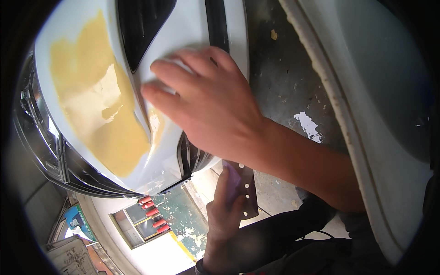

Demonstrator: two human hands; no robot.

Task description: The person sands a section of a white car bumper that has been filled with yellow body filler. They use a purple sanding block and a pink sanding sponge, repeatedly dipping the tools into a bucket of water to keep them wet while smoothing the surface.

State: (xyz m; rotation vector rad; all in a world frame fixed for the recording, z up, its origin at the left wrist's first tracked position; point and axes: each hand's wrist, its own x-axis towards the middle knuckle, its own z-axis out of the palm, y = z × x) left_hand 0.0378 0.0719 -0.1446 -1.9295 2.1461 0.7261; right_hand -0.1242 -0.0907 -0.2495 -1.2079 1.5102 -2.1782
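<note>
My right hand (pixel 209 96) rests palm down on the white car bumper (pixel 187 25), fingers spread, with nothing visible in it. Its thumb and palm are hidden. Beside the fingertips lie a pointed black opening (pixel 142 27) and a small yellow filler spot (pixel 156 125). A larger patch of smoothed yellow body filler (pixel 120 151) covers the panel beyond. Below in the picture, my left hand (pixel 223 209) grips a purple sanding block (pixel 233 184). Dark perforated sandpaper (pixel 250 192) lies along the block, apart from the bumper.
The headlight (pixel 44 144) borders the panel at left. A pale curved object (pixel 364 113), too close to identify, covers the right side and part of my right forearm. Worn floor (pixel 278 79) shows beside the bumper. Several red fire extinguishers (pixel 151 212) stand by a wall.
</note>
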